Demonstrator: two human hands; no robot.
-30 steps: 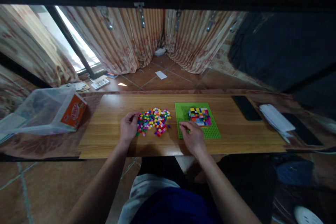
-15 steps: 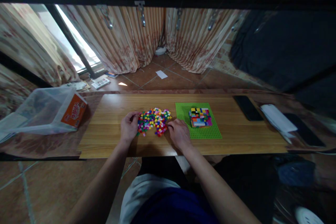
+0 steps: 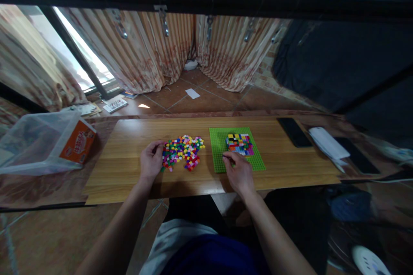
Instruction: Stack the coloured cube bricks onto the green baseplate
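Note:
A loose pile of small, many-coloured building bricks (image 3: 183,149) lies on the wooden board. At the pile's left edge rests my left hand (image 3: 151,159), its thumb and index finger closed together; what they hold, if anything, is too small to make out. My right hand (image 3: 239,172) is over the front part of the green studded baseplate (image 3: 217,146), pinching a tiny dark building brick (image 3: 223,155) at its fingertips. Just beyond those fingers, a block of stacked coloured bricks (image 3: 239,142) stands on the baseplate, its front partly hidden by my hand.
A clear plastic box (image 3: 41,142) with an orange label stands left of the wooden board (image 3: 116,172). A black phone (image 3: 294,132) lies on the board's right side. Farther right are a white object (image 3: 327,142) and another dark flat device (image 3: 358,155).
My right hand has moved right from the pile to the baseplate, carrying a tiny brick. My left hand stays at the pile's left edge. The whole view has shifted slightly.

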